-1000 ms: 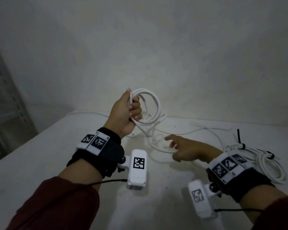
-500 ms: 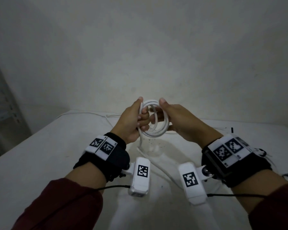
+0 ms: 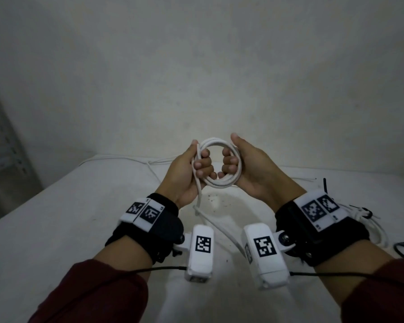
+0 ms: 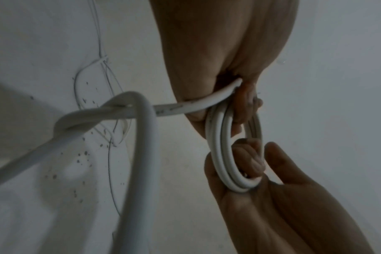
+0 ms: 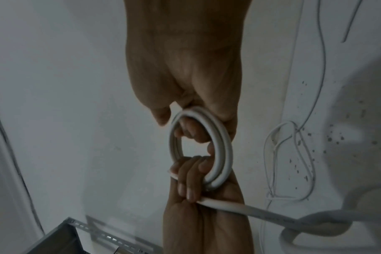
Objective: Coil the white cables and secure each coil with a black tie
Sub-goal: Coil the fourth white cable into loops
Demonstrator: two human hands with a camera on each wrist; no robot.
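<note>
White cable coil (image 3: 216, 164) held upright above the desk (image 3: 56, 229), between both hands: left hand (image 3: 187, 173) fingers (image 3: 203, 163) curled through its left side, right hand (image 3: 250, 169) fingers curled through its right, both grasping the loops. Loose tail (image 3: 210, 217) hangs from the left hand, kinks into a twist, runs down between the wrist cameras. Thin white wires (image 3: 126, 158) along the desk's far edge; tied coil (image 3: 369, 220) with black tie (image 3: 365, 212) beside the right wrist; metal shelving (image 3: 7, 159) at left.
</note>
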